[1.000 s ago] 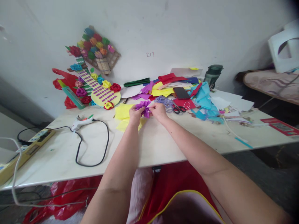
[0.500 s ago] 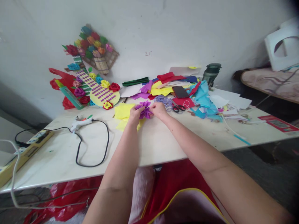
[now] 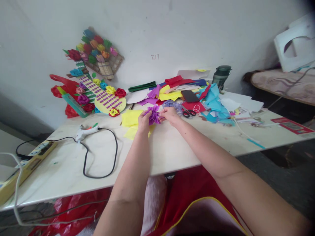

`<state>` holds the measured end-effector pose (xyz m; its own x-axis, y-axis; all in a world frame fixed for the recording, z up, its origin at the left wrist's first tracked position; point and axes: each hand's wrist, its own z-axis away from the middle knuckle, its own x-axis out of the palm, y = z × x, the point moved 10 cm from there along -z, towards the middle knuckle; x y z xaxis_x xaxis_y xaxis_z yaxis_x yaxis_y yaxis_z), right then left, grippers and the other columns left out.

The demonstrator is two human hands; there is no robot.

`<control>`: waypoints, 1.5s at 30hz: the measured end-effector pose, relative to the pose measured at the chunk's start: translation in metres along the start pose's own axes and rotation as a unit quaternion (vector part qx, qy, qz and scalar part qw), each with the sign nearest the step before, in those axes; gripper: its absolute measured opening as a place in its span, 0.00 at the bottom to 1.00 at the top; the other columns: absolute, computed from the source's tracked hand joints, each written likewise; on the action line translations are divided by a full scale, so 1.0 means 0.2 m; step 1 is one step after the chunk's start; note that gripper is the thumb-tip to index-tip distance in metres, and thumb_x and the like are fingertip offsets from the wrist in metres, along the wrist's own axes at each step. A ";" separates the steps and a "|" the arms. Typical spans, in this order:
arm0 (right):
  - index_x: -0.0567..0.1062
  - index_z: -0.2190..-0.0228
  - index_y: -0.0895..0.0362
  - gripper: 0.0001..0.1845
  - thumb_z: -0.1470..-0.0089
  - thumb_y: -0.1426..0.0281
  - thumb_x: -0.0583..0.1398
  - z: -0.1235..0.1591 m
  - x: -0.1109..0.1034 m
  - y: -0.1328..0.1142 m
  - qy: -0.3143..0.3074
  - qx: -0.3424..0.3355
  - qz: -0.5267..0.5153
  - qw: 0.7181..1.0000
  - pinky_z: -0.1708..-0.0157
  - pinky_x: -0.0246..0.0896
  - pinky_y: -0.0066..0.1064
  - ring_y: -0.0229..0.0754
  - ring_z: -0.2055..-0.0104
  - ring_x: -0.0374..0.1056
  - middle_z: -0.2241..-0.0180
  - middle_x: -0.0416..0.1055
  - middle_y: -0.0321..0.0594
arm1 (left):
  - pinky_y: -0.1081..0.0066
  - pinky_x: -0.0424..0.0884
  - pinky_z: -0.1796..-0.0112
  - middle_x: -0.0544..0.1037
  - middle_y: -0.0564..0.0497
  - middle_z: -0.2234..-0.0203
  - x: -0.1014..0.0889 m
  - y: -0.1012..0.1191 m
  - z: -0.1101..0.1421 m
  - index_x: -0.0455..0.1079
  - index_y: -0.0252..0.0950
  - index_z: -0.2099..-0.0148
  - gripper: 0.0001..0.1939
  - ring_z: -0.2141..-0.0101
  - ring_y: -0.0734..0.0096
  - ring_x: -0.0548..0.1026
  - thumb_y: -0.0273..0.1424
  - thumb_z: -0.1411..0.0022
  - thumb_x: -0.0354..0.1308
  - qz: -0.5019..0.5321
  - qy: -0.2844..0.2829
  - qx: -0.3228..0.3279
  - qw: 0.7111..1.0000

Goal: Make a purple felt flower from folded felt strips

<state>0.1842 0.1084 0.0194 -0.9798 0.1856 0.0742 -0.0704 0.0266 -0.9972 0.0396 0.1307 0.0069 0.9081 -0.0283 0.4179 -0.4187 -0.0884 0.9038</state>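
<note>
A purple paper flower point(image 3: 154, 115) with pointed petals is held up between my two hands over the table. My left hand point(image 3: 144, 120) grips its left side, thumb across the petals. At its right edge, my right hand point(image 3: 169, 115) pinches a petal between thumb and fingertips. Beneath and to the left of the flower lie yellow paper sheets point(image 3: 130, 118). Just right of my right hand are the black-handled scissors point(image 3: 189, 113) and a tangle of pale purple string point(image 3: 169, 104).
At left, a white glue gun point(image 3: 86, 131) trails a black cord near a power strip point(image 3: 31, 164). Paper flowers and a yellow guitar-shaped craft point(image 3: 110, 101) lean against the wall. Behind my hands lie coloured papers point(image 3: 172, 95), a phone point(image 3: 190, 96) and a dark green bottle point(image 3: 221, 77).
My right hand's fingers have shifted slightly along the flower's right edge, and the petals look more spread than half a second ago. The view has moved slightly.
</note>
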 end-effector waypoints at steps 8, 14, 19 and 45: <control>0.68 0.84 0.61 0.12 0.58 0.86 0.61 0.03 0.03 -0.02 -0.034 0.005 -0.049 0.998 0.84 0.64 0.21 0.33 0.86 0.65 0.89 0.67 0.32 | 0.75 0.64 0.77 0.70 0.57 0.82 -0.03 0.04 0.01 0.69 0.35 0.69 0.20 0.80 0.78 0.68 0.38 0.66 0.70 -0.008 0.030 0.025 0.999; 0.68 0.84 0.61 0.12 0.56 0.86 0.59 0.02 0.03 0.00 -0.038 0.013 -0.029 0.999 0.83 0.66 0.23 0.34 0.86 0.66 0.89 0.68 0.34 | 0.75 0.61 0.79 0.69 0.56 0.83 -0.01 0.02 0.00 0.67 0.34 0.73 0.20 0.81 0.79 0.67 0.39 0.66 0.71 -0.029 -0.001 0.011 1.000; 0.68 0.84 0.60 0.12 0.55 0.85 0.59 0.03 0.05 0.02 -0.047 0.025 -0.038 0.998 0.82 0.66 0.23 0.34 0.85 0.66 0.89 0.68 0.34 | 0.76 0.60 0.80 0.67 0.58 0.85 -0.02 0.03 -0.01 0.66 0.34 0.76 0.19 0.83 0.80 0.65 0.37 0.67 0.71 -0.014 0.008 0.028 0.999; 0.67 0.76 0.59 0.05 0.52 0.78 0.57 -0.06 -0.83 -0.15 0.307 -0.057 -0.096 0.945 0.88 0.57 0.20 0.29 0.88 0.58 0.84 0.67 0.30 | 0.74 0.67 0.74 0.73 0.54 0.78 -0.17 0.22 0.02 0.67 0.37 0.71 0.15 0.72 0.72 0.75 0.40 0.57 0.67 0.047 0.119 0.076 0.989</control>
<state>0.3518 0.0894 0.0372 -0.6557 0.7006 0.2813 -0.1804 0.2164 -0.9595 -0.0099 0.1244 0.0313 0.8292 0.1898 0.5257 -0.4785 -0.2450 0.8432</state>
